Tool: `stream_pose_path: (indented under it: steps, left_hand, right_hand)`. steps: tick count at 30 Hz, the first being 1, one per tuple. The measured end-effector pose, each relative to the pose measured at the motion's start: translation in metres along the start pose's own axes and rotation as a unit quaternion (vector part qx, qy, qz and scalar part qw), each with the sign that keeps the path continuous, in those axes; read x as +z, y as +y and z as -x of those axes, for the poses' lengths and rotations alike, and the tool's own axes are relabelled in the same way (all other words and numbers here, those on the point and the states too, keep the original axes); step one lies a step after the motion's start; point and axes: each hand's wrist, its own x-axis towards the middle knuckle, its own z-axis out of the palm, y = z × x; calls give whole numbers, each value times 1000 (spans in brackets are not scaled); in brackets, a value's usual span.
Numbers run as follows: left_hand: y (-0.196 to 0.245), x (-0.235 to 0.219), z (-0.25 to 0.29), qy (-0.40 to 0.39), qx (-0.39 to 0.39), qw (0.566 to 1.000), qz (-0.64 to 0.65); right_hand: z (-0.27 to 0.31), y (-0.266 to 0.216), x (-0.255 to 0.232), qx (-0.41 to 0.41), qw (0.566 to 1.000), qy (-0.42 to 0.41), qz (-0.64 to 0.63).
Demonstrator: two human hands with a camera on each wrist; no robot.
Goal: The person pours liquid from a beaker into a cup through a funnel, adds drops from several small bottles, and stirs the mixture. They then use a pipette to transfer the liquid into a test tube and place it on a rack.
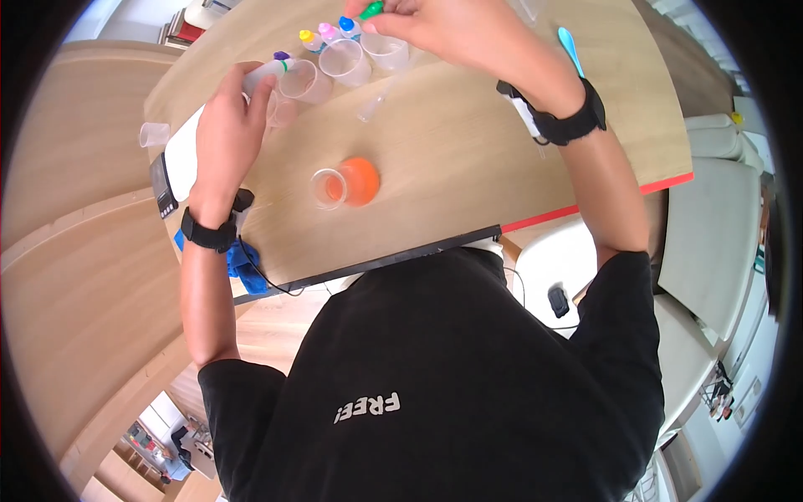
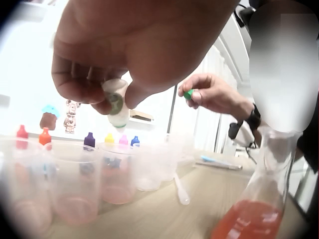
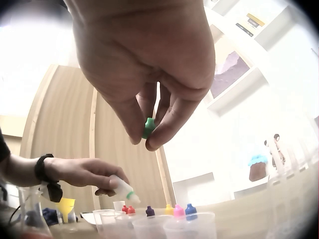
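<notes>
My left hand (image 1: 227,125) grips a small white dropper bottle (image 2: 118,104), nozzle tipped downward above the row of clear plastic cups (image 1: 305,81). A green ring shows at the bottle's neck. Off to the right, my right hand (image 1: 468,33) pinches a small green cap (image 3: 149,128) between thumb and fingertips, raised above the table. Pink liquid lies in the nearer cups (image 2: 75,209). Behind them stand dropper bottles with yellow (image 1: 307,36), pink (image 1: 326,29), blue (image 1: 346,23) and purple (image 1: 282,55) caps. Red and orange caps also show in the left wrist view.
A conical flask (image 1: 361,181) of orange-red liquid occupies the table's middle. A plastic pipette (image 2: 183,191) lies beside the cups. At the left are a small cup (image 1: 154,134), a dark device with buttons (image 1: 163,186) and a blue cloth (image 1: 245,269); a light-blue spoon (image 1: 570,50) lies far right.
</notes>
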Motion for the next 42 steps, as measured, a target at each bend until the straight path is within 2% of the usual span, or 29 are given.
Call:
stream_pose_path:
  steps: [1, 2, 3, 4, 5, 6, 7, 9, 11, 12, 14, 17, 22, 24, 26, 30, 33, 35, 36, 37, 38, 42]
  left_hand:
    - [-6, -2, 2, 8, -2, 1000, 0]
    - [-14, -2, 4, 14, -31, 991, 129]
    - [-20, -3, 6, 20, -57, 964, 257]
    - [-15, -7, 10, 29, -58, 964, 258]
    - [-4, -11, 18, 15, -111, 930, 351]
    - [3, -14, 24, 0, -161, 883, 441]
    - [4, -13, 27, 9, -160, 882, 443]
    - [2, -8, 36, -45, -160, 813, 558]
    - [14, -9, 43, -39, -163, 807, 567]
    - [14, -8, 46, -50, -160, 800, 576]
    - [17, -8, 50, -63, -159, 785, 595]
    - [18, -5, 55, -60, -136, 797, 585]
    - [17, 3, 63, -51, -137, 771, 620]
    - [16, 10, 66, -53, -118, 779, 614]
    - [16, 18, 71, -50, -115, 778, 616]
    - [9, 30, 78, -46, -109, 773, 623]
    - [1, 34, 80, -46, -110, 768, 630]
    - [-5, 33, 81, -48, -107, 767, 631]
    - [-7, 32, 82, -80, -107, 753, 644]
    - [-9, 30, 81, -112, -105, 739, 656]
    - [-10, 30, 81, -111, -104, 738, 657]
    - [-3, 29, 81, -96, -112, 745, 651]
  right_hand:
    - [1, 0, 1, 25, 998, 1, -54]
    - [1, -2, 2, 49, 993, 1, -106]
    - [-1, -5, 4, 40, 994, -2, -102]
    - [-2, -9, 6, 81, 985, -7, -153]
    - [-3, -12, 9, 124, 972, -14, -201]
    - [-6, -12, 13, 116, 973, -18, -198]
    - [-8, -12, 18, 110, 968, -17, -226]
    - [-11, -14, 29, 101, 962, -24, -251]
    - [-15, -17, 38, 82, 978, 6, -191]
    - [-17, -20, 40, 77, 979, -2, -189]
    - [-21, -25, 41, 126, 976, -72, -159]
    - [-24, -29, 49, 86, 981, -87, -149]
    - [-28, -37, 51, 81, 979, -111, -151]
    - [-32, -42, 51, 77, 979, -119, -145]
    - [-36, -51, 47, 181, 955, -181, -150]
    - [-30, -47, 65, 175, 967, -164, -85]
    - [-24, -44, 69, 179, 962, -162, -129]
    - [-23, -40, 70, 95, 973, -163, -133]
    - [-22, -39, 69, 96, 972, -166, -133]
    - [-23, -38, 67, 63, 970, -181, -146]
    - [-24, -38, 66, 30, 967, -195, -158]
    - [-24, -46, 65, 82, 966, -209, -131]
